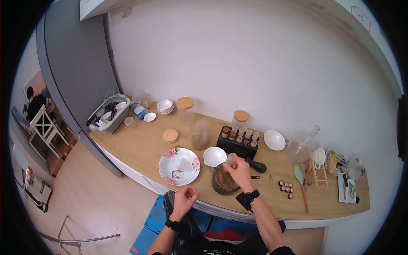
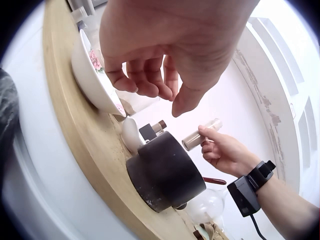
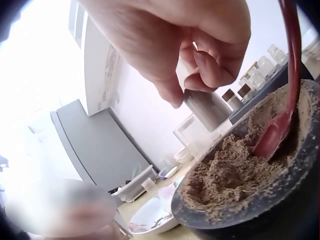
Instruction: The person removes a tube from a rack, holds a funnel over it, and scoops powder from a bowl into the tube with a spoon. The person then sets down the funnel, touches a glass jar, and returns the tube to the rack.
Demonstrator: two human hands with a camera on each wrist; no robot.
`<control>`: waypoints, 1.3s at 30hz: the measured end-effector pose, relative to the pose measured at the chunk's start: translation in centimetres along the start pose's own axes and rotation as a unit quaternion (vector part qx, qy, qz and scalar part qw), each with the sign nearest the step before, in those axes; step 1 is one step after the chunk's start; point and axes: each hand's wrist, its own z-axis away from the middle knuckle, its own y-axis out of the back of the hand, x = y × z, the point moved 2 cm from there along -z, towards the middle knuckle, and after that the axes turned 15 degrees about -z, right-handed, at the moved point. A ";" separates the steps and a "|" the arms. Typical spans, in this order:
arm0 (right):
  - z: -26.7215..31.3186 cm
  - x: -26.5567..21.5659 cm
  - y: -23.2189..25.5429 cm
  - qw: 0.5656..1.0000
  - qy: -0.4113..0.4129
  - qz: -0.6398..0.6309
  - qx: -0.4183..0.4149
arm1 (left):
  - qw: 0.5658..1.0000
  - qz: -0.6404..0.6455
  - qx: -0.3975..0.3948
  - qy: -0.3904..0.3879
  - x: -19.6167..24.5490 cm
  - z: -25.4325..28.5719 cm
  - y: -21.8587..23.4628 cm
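Closest to the camera, the left hand (image 1: 185, 199) is hovering just off the front edge of the bench (image 1: 140, 148), fingers loosely curled; the left wrist view shows nothing in it, so it is idling out of the way of the work.

At the far left corner a dish rack (image 1: 109, 114) is standing by the wall, with a cup (image 1: 129, 123) and small bowls (image 1: 164, 106) beside it and two lidded jars (image 1: 185, 108) further along the back. A cork lid (image 1: 170, 136) is lying in open wood, and the floral plate (image 1: 179, 166) is sitting near the front edge, leaving bare bench to its left for setting things down.

Right of the plate a white bowl (image 1: 214, 156) is touching the dark mortar (image 1: 224, 180), which is standing close to the front edge, probably for easy reach. It is holding brown powder (image 3: 235, 172), with a red spoon (image 3: 280, 125) leaning in it against the rim. The right hand (image 1: 239, 172) is pinching a small spice vial (image 3: 207, 106) and tilting it, mouth down, over the mortar, apparently so the contents fall inside. The vial is in the air above the powder, not touching it.

Behind, a black rack (image 1: 239, 142) of similar vials is sitting within arm's reach, and a pestle (image 1: 255, 165) is lying beside the mortar. Small caps (image 1: 286, 187) are clustered to the right, then a spatula (image 1: 301, 180), a wooden stand (image 1: 316, 172) and strainers (image 1: 335, 161) are crowding the right end, leaving little room there.
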 end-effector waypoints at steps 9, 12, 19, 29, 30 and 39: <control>1.1 -2.1 1.4 0.996 -0.066 -0.046 -0.029 | 0.998 0.022 -0.003 -0.058 3.0 -1.8 -0.7; 2.2 -3.6 1.8 0.996 -0.051 -0.066 -0.021 | 0.991 0.020 0.005 -0.132 6.5 -2.9 -1.3; 3.7 -7.0 2.4 0.990 0.002 -0.143 -0.016 | 0.934 0.300 -0.157 -0.118 9.0 -4.1 -5.1; 9.8 3.6 10.1 0.902 -0.191 -0.330 0.204 | 0.833 0.527 -0.157 -0.067 7.6 -6.6 -4.2; 10.7 6.2 10.6 0.894 -0.213 -0.327 0.221 | 0.833 0.525 -0.157 -0.069 7.0 -7.3 -3.7; 14.8 19.4 9.9 0.877 -0.263 -0.258 0.307 | 0.852 0.519 -0.016 -0.065 1.9 -18.0 3.2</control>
